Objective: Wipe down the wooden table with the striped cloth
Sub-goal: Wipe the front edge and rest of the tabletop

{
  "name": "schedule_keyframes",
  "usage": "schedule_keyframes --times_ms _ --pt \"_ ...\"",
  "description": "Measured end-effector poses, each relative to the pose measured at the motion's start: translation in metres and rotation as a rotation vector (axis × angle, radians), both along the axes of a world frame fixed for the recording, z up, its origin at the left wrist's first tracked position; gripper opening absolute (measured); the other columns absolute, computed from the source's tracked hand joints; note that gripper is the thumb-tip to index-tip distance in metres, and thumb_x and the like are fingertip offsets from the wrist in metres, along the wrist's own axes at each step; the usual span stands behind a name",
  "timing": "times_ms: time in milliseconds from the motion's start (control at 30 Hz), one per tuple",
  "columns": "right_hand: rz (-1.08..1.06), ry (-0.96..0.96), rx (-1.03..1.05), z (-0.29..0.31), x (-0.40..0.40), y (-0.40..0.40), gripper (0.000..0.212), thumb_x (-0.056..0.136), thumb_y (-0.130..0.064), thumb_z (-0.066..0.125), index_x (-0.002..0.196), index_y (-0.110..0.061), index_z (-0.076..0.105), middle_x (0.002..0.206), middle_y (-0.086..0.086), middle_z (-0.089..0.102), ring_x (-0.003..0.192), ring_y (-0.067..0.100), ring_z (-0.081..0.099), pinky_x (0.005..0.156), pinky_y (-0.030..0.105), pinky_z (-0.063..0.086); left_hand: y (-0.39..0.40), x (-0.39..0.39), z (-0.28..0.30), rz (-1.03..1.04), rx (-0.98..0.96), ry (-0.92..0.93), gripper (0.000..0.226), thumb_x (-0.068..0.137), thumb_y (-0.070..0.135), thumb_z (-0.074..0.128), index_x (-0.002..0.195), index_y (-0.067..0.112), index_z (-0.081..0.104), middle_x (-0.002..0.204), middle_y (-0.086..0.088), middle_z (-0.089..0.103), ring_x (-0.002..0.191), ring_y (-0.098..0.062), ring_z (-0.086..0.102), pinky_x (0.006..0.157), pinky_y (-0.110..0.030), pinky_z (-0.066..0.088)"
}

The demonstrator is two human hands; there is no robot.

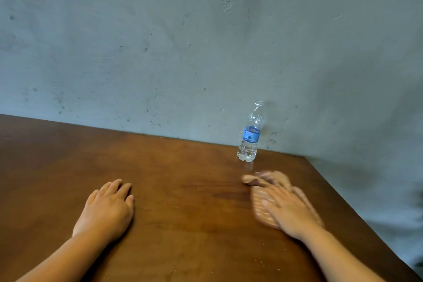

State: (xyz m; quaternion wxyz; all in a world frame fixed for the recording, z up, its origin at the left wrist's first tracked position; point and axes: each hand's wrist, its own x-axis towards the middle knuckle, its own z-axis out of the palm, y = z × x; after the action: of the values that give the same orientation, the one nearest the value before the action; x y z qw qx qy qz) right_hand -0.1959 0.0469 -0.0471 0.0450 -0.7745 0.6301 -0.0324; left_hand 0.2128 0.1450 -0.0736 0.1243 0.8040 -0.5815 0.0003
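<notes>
The brown wooden table (183, 190) fills the lower half of the view. My right hand (290, 208) lies flat on the striped cloth (261, 204), a pale bunched rag with thin stripes, pressing it onto the table's right part. Hand and cloth are motion-blurred. A bunched end of the cloth sticks out beyond my fingers toward the bottle. My left hand (107, 208) rests palm down on the table at the left, fingers straight and together, holding nothing.
A clear plastic water bottle (250, 135) with a blue label stands upright near the table's far edge, just beyond the cloth. A grey concrete wall runs behind the table. The table's right edge slants down to the lower right corner.
</notes>
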Motion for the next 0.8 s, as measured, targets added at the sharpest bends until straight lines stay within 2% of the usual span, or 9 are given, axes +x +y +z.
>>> schedule_keyframes --times_ms 167,267,333,433,467,533,600,700,800 --pt "-0.407 -0.049 -0.016 -0.01 -0.091 -0.006 0.061 0.099 -0.056 0.017 0.157 -0.036 0.017 0.166 -0.006 0.003 0.152 0.02 0.006 0.122 0.046 0.01 0.001 -0.001 0.002 -0.001 0.002 0.018 0.054 0.101 0.043 0.02 0.151 0.025 0.025 0.159 0.002 0.022 0.146 -0.015 0.017 0.118 -0.034 0.017" --pt "-0.601 -0.063 0.022 -0.001 -0.046 -0.001 0.069 0.099 -0.056 0.025 0.158 -0.025 0.01 0.166 0.006 0.005 0.15 0.031 0.011 0.122 0.046 0.012 0.0 -0.003 0.003 0.009 -0.001 0.026 0.054 0.1 0.042 0.019 0.151 0.025 0.027 0.158 0.0 0.023 0.145 -0.017 0.018 0.118 -0.037 0.019" --pt "-0.684 -0.064 0.036 0.005 0.008 0.002 0.08 0.088 -0.065 0.04 0.155 -0.025 0.02 0.164 0.007 0.015 0.147 0.032 0.018 0.119 0.044 0.016 0.0 -0.003 0.003 0.005 -0.005 0.035 0.054 0.1 0.042 0.019 0.15 0.024 0.028 0.158 0.0 0.023 0.145 -0.017 0.019 0.118 -0.037 0.019" --pt "-0.469 0.0 -0.01 0.001 0.094 0.014 0.065 0.081 -0.05 0.042 0.141 -0.026 0.045 0.147 0.008 0.045 0.133 0.031 0.041 0.109 0.044 0.031 0.001 -0.002 0.002 -0.004 -0.008 0.048 0.054 0.1 0.042 0.02 0.15 0.024 0.027 0.158 0.0 0.023 0.145 -0.017 0.019 0.118 -0.037 0.019" --pt "-0.314 0.017 -0.05 -0.004 0.123 0.022 0.061 0.084 -0.043 0.041 0.143 -0.027 0.043 0.147 0.007 0.044 0.132 0.031 0.04 0.108 0.045 0.031 0.001 -0.001 0.001 -0.004 -0.011 0.052 0.054 0.1 0.043 0.02 0.15 0.025 0.027 0.158 0.0 0.023 0.145 -0.017 0.019 0.119 -0.037 0.019" --pt "-0.005 -0.004 -0.071 -0.014 0.169 0.04 0.059 0.098 -0.038 0.03 0.155 -0.026 0.02 0.16 0.005 0.025 0.144 0.029 0.023 0.117 0.045 0.018 0.0 0.003 0.0 -0.005 -0.005 0.066 0.054 0.1 0.044 0.021 0.151 0.026 0.026 0.158 0.002 0.023 0.145 -0.016 0.019 0.119 -0.037 0.018" --pt "0.2 -0.021 -0.004 -0.014 0.187 0.058 0.059 0.103 -0.046 0.017 0.158 -0.031 0.004 0.166 -0.003 0.004 0.152 0.021 0.001 0.122 0.041 0.0 0.0 0.005 -0.001 -0.013 0.011 0.077 0.054 0.1 0.045 0.021 0.151 0.026 0.025 0.159 0.002 0.022 0.146 -0.016 0.018 0.119 -0.037 0.018" --pt "0.336 -0.055 0.048 -0.007 0.159 0.065 0.06 0.101 -0.056 0.015 0.157 -0.037 0.007 0.165 -0.013 -0.001 0.151 0.01 -0.006 0.121 0.035 -0.006 -0.001 0.005 -0.001 -0.018 0.024 0.065 0.054 0.1 0.045 0.021 0.151 0.027 0.024 0.159 0.002 0.022 0.146 -0.016 0.018 0.119 -0.037 0.018" --pt "0.326 -0.021 0.041 0.002 0.103 0.062 0.057 0.102 -0.057 0.02 0.156 -0.039 0.016 0.163 -0.02 0.005 0.149 0.001 -0.004 0.119 0.029 -0.008 0.001 0.004 0.002 -0.018 0.034 0.064 0.054 0.101 0.045 0.022 0.151 0.027 0.024 0.159 0.002 0.022 0.146 -0.016 0.019 0.119 -0.036 0.018"
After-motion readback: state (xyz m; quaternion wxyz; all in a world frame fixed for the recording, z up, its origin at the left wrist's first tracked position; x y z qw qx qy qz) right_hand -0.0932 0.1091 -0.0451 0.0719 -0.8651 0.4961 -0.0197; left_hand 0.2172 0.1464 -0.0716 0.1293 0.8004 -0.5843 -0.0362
